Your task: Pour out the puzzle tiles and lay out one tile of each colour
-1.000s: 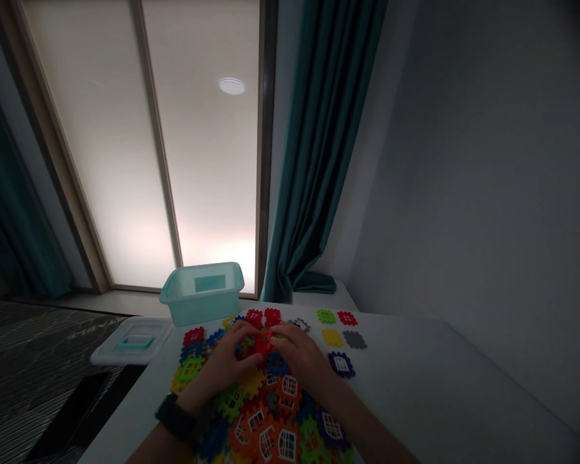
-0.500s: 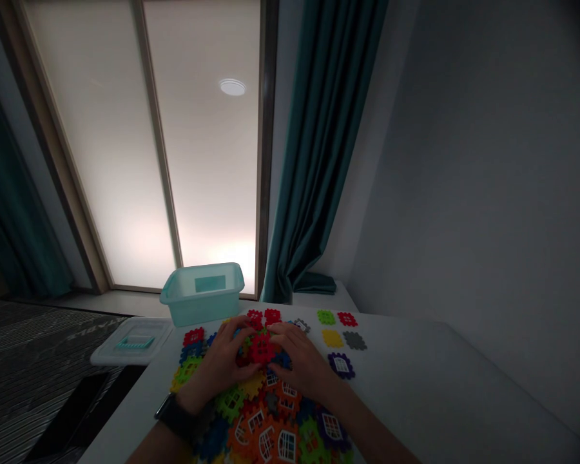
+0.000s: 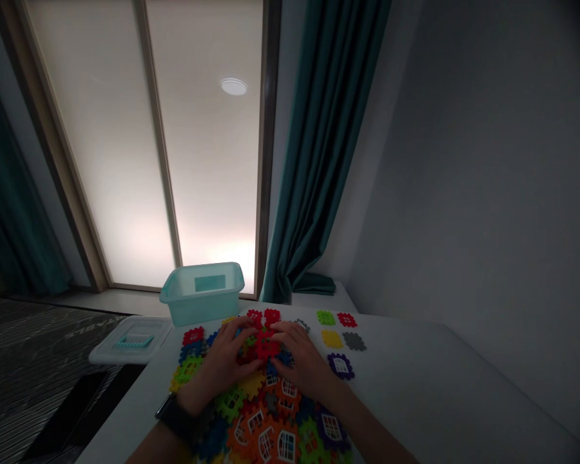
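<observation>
A red notched square tile [image 3: 267, 347] sits between my two hands, above a pile of interlocking plastic tiles. My right hand [image 3: 300, 362] grips its right side, fingers over the upper edge and thumb below. My left hand [image 3: 226, 356], with a dark watch on the wrist, curves along the tile's left side; its fingers and thumb are apart, and whether the tips touch the tile is unclear. Beneath and in front lie orange tiles [image 3: 265, 435] with white window inserts, a green tile [image 3: 230, 401] and a yellow tile [image 3: 252, 385].
Behind the pile stands a teal plastic bin [image 3: 203, 306], with its clear lid [image 3: 130, 340] to the left at the table edge. To the right, several loose tiles lie on the white table [image 3: 406, 380], among them a purple tile [image 3: 341, 366] and a grey tile [image 3: 354, 341].
The red tile has shifted slightly right, toward my right hand and off my left fingertips. Both hands are nearly where they were.
</observation>
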The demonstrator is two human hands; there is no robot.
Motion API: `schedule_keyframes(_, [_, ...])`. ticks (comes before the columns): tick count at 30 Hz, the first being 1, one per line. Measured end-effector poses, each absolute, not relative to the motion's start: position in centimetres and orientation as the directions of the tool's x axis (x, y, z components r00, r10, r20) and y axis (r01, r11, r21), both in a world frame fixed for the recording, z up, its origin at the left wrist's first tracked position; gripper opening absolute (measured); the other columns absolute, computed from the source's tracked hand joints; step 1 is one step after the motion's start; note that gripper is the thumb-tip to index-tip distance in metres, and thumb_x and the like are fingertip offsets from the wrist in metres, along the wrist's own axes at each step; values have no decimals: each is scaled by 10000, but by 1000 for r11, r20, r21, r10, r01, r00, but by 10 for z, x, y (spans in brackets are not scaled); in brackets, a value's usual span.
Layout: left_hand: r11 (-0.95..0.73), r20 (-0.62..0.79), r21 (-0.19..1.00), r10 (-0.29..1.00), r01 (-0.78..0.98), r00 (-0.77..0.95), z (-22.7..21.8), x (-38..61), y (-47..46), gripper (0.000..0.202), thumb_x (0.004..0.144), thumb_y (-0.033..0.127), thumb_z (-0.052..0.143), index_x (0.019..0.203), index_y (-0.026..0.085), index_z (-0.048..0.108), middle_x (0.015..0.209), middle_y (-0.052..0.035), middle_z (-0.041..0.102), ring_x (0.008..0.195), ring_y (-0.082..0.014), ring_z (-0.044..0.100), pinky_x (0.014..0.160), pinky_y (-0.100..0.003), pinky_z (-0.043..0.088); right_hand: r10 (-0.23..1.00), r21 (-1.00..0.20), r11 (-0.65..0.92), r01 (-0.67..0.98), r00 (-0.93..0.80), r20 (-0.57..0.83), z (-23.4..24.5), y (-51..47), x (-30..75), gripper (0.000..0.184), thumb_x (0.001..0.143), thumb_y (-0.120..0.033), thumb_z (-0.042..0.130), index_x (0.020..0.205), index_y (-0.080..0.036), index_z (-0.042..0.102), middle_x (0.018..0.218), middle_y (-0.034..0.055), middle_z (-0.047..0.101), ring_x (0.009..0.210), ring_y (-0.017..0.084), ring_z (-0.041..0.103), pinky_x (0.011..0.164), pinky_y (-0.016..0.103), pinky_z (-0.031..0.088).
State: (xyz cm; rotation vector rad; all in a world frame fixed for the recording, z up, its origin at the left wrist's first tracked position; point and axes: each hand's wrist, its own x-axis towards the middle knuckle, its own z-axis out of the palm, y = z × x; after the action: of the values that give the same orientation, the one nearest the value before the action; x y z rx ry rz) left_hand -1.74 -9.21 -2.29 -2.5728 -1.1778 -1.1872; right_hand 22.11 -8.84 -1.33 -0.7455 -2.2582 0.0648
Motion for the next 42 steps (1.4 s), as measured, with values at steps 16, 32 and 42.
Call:
schedule_keyframes(16, [-691, 598, 228, 655, 686, 462, -12, 33, -81, 461, 797, 274, 774, 1216, 242, 585, 1291, -99, 580, 1179, -316, 566, 1011, -473, 488, 618, -263, 742, 616, -478, 624, -15, -90, 265, 301, 857, -126, 640, 1122, -259, 594, 1310, 92, 611, 1279, 287, 528, 1078, 514, 448])
schedule_keyframes(32, [-732, 269, 193, 680, 653, 683, -2, 113, -16, 319, 995, 376, 501, 1253, 223, 610, 1267, -76, 642, 1187, -276, 585, 1035, -415, 428, 754, -397, 559, 728, -247, 609, -40, -58, 381, 245, 900, -244, 603, 1135, -264, 665, 1322, 85, 642, 1290, 290, 530, 1110, 521, 391])
schedule_keyframes(42, [-704, 119, 114, 711, 701, 693, -19, 148, 24, 343, 983, 306, 470, 1275, 197, 614, 1346, -133, 617, 1246, -319, 556, 1060, -481, 409, 881, -603, 375, 704, -67, 469, -57, 0, 440, 249, 833, -321, 644, 1056, -237, 718, 1232, 83, 696, 1230, 288, 585, 1112, 488, 386])
